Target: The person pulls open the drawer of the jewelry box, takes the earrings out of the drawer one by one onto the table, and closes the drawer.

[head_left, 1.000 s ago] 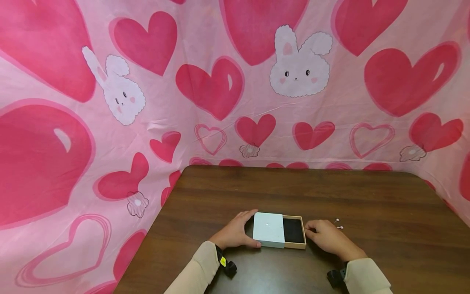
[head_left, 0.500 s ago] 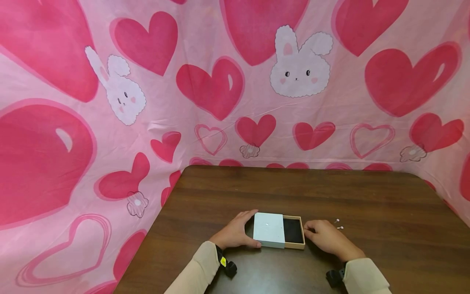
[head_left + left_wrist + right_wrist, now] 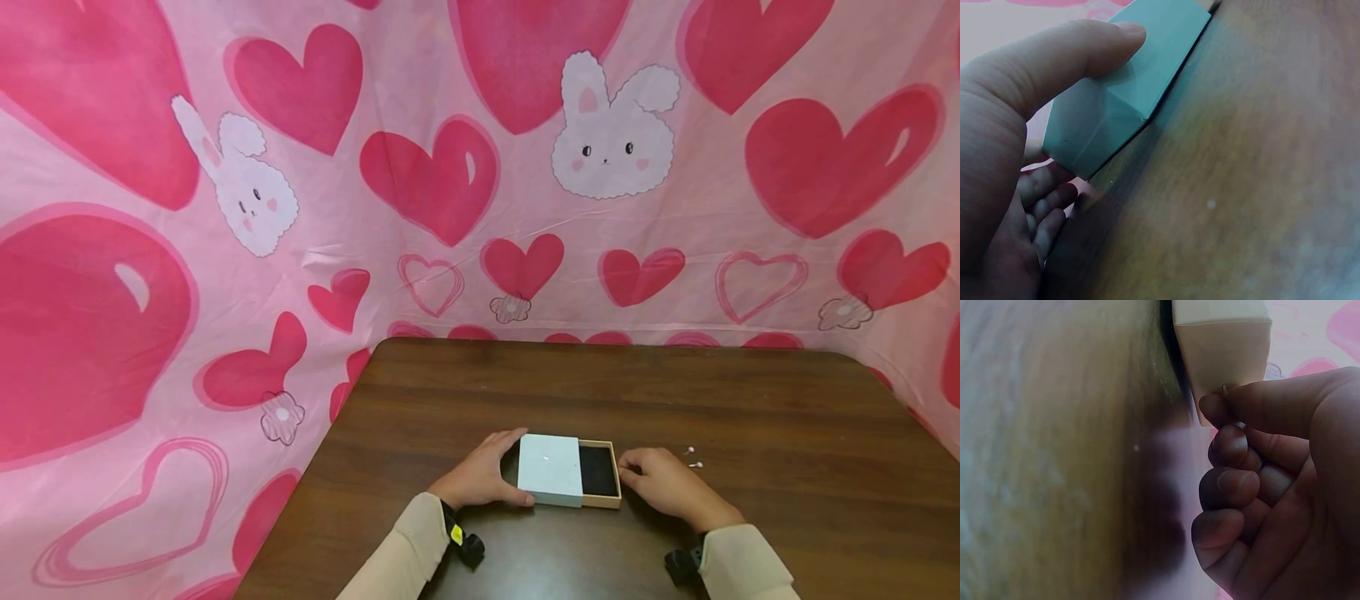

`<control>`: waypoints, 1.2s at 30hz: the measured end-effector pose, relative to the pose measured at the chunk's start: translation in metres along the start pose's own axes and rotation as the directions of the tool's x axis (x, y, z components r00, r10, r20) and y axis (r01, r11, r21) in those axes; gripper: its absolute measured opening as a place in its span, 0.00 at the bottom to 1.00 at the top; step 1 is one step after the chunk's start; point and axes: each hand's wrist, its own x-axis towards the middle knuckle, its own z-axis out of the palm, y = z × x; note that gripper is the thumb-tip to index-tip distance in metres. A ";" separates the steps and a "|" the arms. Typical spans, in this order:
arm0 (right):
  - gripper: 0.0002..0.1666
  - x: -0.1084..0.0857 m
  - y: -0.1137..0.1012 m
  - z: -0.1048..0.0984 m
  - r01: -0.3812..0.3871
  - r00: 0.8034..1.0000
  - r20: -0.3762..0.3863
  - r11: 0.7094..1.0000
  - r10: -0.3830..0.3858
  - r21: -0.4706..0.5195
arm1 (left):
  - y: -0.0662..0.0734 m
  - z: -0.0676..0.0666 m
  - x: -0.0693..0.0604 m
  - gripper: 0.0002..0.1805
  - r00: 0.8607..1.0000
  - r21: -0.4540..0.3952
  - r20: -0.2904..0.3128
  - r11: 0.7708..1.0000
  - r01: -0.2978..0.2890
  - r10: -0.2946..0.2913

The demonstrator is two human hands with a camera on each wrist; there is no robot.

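Note:
On the table, a slide-out jewelry box lies part open. Its pale blue sleeve [image 3: 550, 468] covers the left part; the tan drawer [image 3: 602, 502] with a black lining [image 3: 597, 472] sticks out to the right. My left hand [image 3: 480, 472] grips the sleeve from the left, thumb along the near side [image 3: 1147, 56], other fingers at the far side. At the drawer's outer end [image 3: 1225, 353], my right hand [image 3: 667, 481] pinches a tiny pull tab [image 3: 1224, 390] between thumb and forefinger, its other fingers curled. Most of the tab is hidden.
Just beyond my right hand lie two small studs with pale round heads, a far one [image 3: 690, 450] and a near one [image 3: 697, 465]. The brown wooden table [image 3: 600, 392] ends at a pink heart-patterned cloth [image 3: 525, 208] behind and to the left.
The drawer has slid slightly left into the sleeve, and my right hand has moved left with it. My left hand keeps its grip on the sleeve, nearly still.

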 end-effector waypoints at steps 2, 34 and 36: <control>0.06 0.000 0.000 0.000 0.001 1.000 0.002 1.000 -0.001 0.004 | 0.001 -0.001 0.000 0.60 1.000 -0.002 0.002 1.000 -0.001 0.001; 0.06 0.001 -0.001 0.006 -0.017 1.000 0.008 1.000 0.017 0.024 | 0.000 0.001 0.000 0.60 1.000 -0.005 -0.001 1.000 0.003 -0.003; 0.06 0.002 0.000 0.006 -0.017 1.000 0.010 1.000 0.017 0.025 | 0.000 0.001 0.000 0.60 1.000 -0.004 -0.001 1.000 0.004 -0.004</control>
